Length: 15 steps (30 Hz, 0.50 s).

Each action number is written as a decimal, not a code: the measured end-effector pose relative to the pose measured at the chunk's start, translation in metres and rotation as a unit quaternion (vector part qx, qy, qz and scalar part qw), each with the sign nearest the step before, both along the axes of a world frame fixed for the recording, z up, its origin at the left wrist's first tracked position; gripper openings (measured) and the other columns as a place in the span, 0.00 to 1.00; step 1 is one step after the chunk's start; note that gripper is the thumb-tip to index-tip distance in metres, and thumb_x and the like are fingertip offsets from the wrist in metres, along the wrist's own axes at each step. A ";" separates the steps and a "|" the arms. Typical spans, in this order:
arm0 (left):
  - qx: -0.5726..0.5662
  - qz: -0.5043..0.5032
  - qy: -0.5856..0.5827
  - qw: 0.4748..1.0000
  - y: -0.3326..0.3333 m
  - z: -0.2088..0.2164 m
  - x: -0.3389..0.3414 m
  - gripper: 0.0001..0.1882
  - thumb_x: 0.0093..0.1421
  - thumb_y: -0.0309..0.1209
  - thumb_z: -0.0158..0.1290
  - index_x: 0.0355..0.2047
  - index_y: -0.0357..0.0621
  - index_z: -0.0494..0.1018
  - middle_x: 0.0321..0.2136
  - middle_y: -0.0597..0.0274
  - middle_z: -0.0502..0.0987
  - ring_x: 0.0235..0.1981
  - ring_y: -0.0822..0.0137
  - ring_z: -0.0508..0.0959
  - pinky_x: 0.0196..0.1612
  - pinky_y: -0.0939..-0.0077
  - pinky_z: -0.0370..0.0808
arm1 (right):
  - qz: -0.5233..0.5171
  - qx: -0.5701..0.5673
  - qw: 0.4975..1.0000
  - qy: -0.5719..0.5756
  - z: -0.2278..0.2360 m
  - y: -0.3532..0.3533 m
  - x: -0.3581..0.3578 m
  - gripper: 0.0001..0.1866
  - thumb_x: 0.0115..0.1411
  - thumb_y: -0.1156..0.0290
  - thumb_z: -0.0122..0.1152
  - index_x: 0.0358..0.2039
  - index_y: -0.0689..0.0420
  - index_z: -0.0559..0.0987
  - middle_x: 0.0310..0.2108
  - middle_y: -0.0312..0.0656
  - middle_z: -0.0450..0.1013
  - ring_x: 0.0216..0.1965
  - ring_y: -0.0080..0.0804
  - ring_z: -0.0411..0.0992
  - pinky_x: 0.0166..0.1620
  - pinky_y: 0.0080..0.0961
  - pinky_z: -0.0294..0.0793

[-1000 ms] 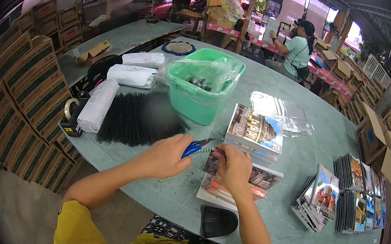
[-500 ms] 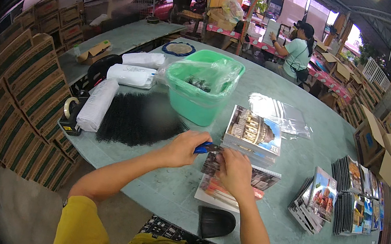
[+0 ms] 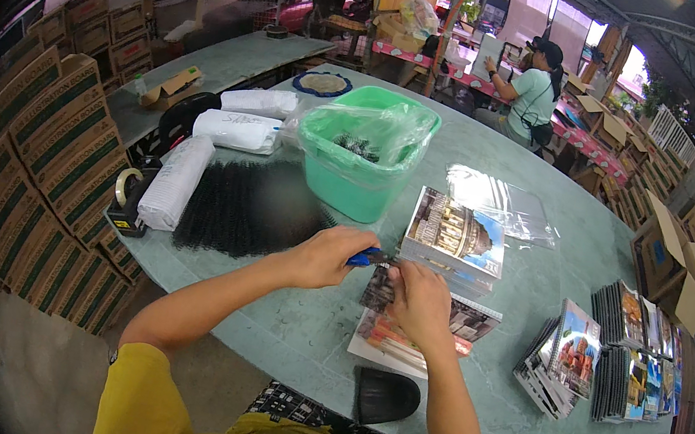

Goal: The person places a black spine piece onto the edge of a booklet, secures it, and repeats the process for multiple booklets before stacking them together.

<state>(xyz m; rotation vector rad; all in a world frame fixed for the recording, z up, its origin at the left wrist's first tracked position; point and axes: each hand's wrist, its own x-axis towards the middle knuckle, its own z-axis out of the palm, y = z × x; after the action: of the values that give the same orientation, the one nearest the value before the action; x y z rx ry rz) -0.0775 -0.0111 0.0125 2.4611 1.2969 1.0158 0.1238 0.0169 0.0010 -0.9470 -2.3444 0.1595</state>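
Observation:
My left hand (image 3: 329, 258) is closed around blue-handled pliers (image 3: 364, 257), whose jaws reach the top edge of a spiral notebook (image 3: 474, 319). My right hand (image 3: 421, 301) rests on that notebook, thumb and fingers pinching its edge beside the jaws. The exact spot the jaws touch is too small to make out. Under the notebook a page or cover with orange and white print (image 3: 388, 345) sticks out toward me. Just beyond both hands stands a stack of spiral notebooks (image 3: 460, 232) with a domed building on the top cover.
Black plastic coils (image 3: 248, 208) lie left of a green bin (image 3: 360, 188) lined with clear plastic. White rolls (image 3: 172, 185) and a tape dispenser (image 3: 129, 197) sit farther left. Clear sleeves (image 3: 503, 204) and more notebooks (image 3: 576, 344) are rightward. A black curved piece (image 3: 387, 396) lies near me.
The view has shifted slightly. Both hands stay at the notebook's edge, with the pliers still in my left hand. Across the room, the other person's arm has moved a little.

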 end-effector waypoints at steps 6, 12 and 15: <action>0.082 0.097 -0.002 0.992 -0.014 0.014 0.013 0.16 0.48 0.26 0.56 0.37 0.36 0.67 0.33 0.49 0.71 0.36 0.49 0.72 0.38 0.59 0.69 | -0.046 -0.031 0.997 0.050 0.004 -0.005 -0.005 0.08 0.53 0.67 0.57 0.32 0.56 0.75 0.27 0.42 0.73 0.32 0.41 0.72 0.34 0.36 0.64; -0.148 0.150 0.126 0.969 -0.038 0.032 0.012 0.17 0.50 0.35 0.50 0.36 0.34 0.68 0.29 0.44 0.72 0.33 0.45 0.74 0.37 0.55 0.70 | -0.046 -0.004 0.997 0.054 -0.005 -0.003 -0.007 0.10 0.50 0.66 0.62 0.30 0.57 0.75 0.27 0.43 0.73 0.31 0.43 0.71 0.34 0.35 0.64; -0.183 0.139 0.182 0.956 -0.041 0.032 0.017 0.17 0.50 0.35 0.48 0.34 0.34 0.68 0.28 0.44 0.73 0.32 0.45 0.74 0.37 0.54 0.71 | -0.051 -0.006 0.996 0.078 -0.006 -0.005 -0.008 0.10 0.48 0.67 0.63 0.29 0.57 0.75 0.27 0.43 0.73 0.31 0.43 0.71 0.34 0.36 0.65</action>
<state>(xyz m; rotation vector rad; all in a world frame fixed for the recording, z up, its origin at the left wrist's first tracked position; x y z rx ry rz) -0.0603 -0.0519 0.0442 2.2799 1.7953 0.3194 0.1160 0.0119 -0.0055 -1.0202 -2.1500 0.1997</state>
